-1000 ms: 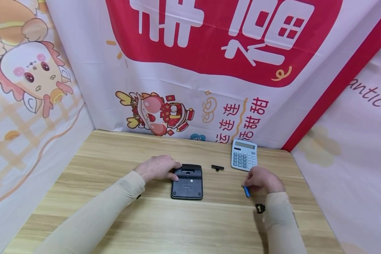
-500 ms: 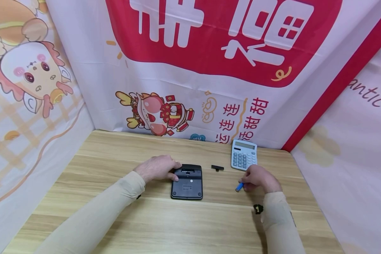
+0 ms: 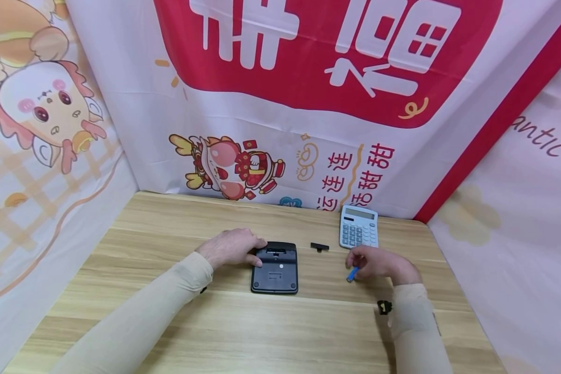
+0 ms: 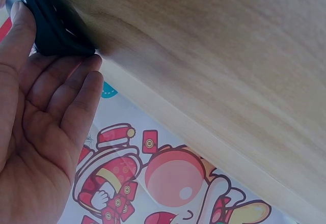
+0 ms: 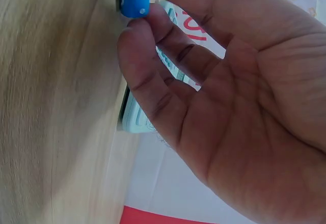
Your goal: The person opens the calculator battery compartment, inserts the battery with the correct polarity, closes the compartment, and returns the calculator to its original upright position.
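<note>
A black calculator (image 3: 275,283) lies back side up at mid-table, its battery compartment (image 3: 276,251) uncovered. My left hand (image 3: 231,246) holds its left edge, with the thumb on the back and the other fingers along the side. In the left wrist view, that calculator (image 4: 53,28) shows between the thumb and fingers. To the right, my right hand (image 3: 376,261) has its thumb and fingertips at a small blue battery (image 3: 352,274), close over the wood. The right wrist view shows the lower end of the battery (image 5: 135,1) right at the curled fingertips.
A small black battery cover (image 3: 320,246) rests between the two hands. Behind my right hand a light blue calculator (image 3: 359,226) lies keys up near the table's back edge. Printed cloth (image 3: 271,124) hangs behind the wooden table (image 3: 271,332).
The blue battery has moved a little left and turned to slant the other way. My right hand's fingers have shifted around it and spread somewhat. My left hand and the black calculator stay put.
</note>
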Available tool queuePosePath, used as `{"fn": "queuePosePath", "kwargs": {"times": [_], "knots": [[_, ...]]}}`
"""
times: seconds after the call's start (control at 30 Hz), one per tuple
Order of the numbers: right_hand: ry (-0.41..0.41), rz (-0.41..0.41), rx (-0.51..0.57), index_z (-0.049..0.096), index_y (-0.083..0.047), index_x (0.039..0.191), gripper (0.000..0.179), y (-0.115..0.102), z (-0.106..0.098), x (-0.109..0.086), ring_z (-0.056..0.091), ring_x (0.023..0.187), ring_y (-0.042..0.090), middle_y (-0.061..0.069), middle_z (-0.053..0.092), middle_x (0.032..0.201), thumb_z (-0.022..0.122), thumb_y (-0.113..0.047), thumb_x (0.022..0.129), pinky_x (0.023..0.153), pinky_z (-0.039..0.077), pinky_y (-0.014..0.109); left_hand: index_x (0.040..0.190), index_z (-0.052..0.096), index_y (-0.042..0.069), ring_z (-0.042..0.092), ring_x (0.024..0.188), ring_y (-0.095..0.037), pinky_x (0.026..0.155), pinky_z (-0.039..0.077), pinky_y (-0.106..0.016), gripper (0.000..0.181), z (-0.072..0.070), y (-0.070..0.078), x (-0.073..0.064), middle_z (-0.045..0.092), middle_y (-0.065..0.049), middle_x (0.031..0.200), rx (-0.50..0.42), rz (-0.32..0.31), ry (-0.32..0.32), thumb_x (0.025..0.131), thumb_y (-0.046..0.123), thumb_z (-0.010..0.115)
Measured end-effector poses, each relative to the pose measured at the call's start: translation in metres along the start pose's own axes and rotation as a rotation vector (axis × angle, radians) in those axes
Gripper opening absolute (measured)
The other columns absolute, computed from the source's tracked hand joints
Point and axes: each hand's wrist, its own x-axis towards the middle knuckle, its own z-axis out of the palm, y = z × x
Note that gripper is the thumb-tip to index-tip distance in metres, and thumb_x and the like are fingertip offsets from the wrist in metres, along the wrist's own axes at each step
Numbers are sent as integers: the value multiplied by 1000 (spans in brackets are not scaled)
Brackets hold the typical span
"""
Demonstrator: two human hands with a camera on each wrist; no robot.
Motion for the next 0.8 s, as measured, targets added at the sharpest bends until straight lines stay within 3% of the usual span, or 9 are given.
{"fn": "queuePosePath", "kwargs": {"times": [0.4, 0.67, 0.8], "knots": [[18, 1, -21, 77, -8, 113, 11, -5, 5, 5, 61, 103, 23, 7, 74, 109, 84, -5, 106, 95, 51, 36, 139, 84, 19, 67, 88, -13, 90, 66, -38, 41, -1, 1, 0, 87, -1, 117, -3, -3, -2, 106, 43, 88], [36, 33, -64, 76, -9, 112, 13, -7, 6, 9, 61, 101, 22, 5, 72, 106, 86, -10, 106, 92, 50, 35, 138, 84, 19, 67, 88, -12, 90, 66, -37, 40, 0, -1, 0, 87, 0, 116, -5, -3, -2, 106, 43, 87], [31, -2, -38, 75, -9, 118, 16, -9, 9, 12, 61, 102, 22, 6, 72, 109, 84, -6, 106, 93, 52, 36, 138, 84, 20, 67, 87, -12, 90, 66, -37, 40, 0, -1, 1, 87, -1, 115, -6, -2, -2, 106, 43, 87]]}}
